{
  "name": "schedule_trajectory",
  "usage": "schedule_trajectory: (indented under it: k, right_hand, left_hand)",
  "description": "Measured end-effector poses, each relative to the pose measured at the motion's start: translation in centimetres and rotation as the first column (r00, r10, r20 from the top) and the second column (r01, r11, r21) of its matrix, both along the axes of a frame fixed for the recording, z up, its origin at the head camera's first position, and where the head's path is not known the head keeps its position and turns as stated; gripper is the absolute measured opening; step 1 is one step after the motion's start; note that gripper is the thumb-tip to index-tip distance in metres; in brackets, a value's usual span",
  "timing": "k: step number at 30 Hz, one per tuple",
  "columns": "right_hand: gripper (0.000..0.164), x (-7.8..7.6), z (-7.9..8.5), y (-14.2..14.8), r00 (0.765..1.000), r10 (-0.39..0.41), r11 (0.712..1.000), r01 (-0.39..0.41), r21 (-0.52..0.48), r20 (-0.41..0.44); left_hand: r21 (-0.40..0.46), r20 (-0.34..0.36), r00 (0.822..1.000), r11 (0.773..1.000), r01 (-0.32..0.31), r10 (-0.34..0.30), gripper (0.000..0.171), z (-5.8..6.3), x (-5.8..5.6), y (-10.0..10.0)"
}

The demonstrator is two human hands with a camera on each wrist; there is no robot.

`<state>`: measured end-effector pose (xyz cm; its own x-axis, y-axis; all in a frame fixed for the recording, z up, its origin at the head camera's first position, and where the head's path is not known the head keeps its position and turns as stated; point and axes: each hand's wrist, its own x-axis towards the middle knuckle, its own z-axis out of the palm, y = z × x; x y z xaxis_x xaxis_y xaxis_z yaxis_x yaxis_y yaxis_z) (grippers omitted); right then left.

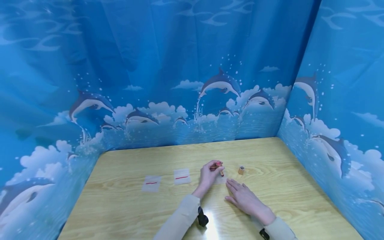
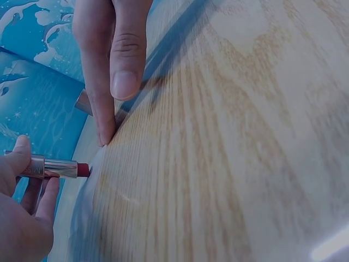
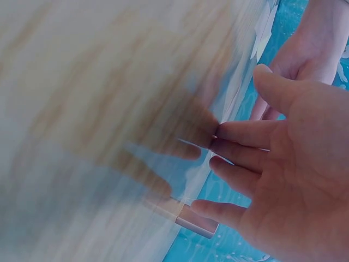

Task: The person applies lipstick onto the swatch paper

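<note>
My left hand (image 1: 207,175) pinches an uncapped lipstick (image 2: 57,168) between thumb and fingers. Its red tip points down close over a thin whitish sheet (image 1: 220,180) on the table. My right hand (image 1: 245,199) lies with nearly straight fingers, its fingertips right at the sheet's edge. In the right wrist view, the fingertips (image 3: 218,131) meet the tabletop. The shiny lipstick cap (image 1: 241,170) stands just beyond my right hand. Much of the sheet is hidden behind my left hand in the head view.
Two more thin sheets lie to the left on the wooden table (image 1: 120,210), a nearer-left sheet (image 1: 151,187) and a middle sheet (image 1: 182,172), each with a red stroke. A blue dolphin-printed curtain (image 1: 168,66) borders the back and sides.
</note>
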<state>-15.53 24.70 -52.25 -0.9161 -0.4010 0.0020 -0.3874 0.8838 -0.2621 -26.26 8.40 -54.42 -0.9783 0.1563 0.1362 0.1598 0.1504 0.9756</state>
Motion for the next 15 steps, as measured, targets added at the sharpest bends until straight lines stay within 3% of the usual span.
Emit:
schedule_trajectory:
  k: [15]
  right_hand:
    - [0.064, -0.18, 0.03, -0.08, 1.000, -0.006, 1.000, 0.006, 0.001, 0.017]
  left_hand:
    - [-0.025, 0.005, 1.000, 1.000, -0.013, 0.013, 0.021, 0.09, 0.00, -0.68]
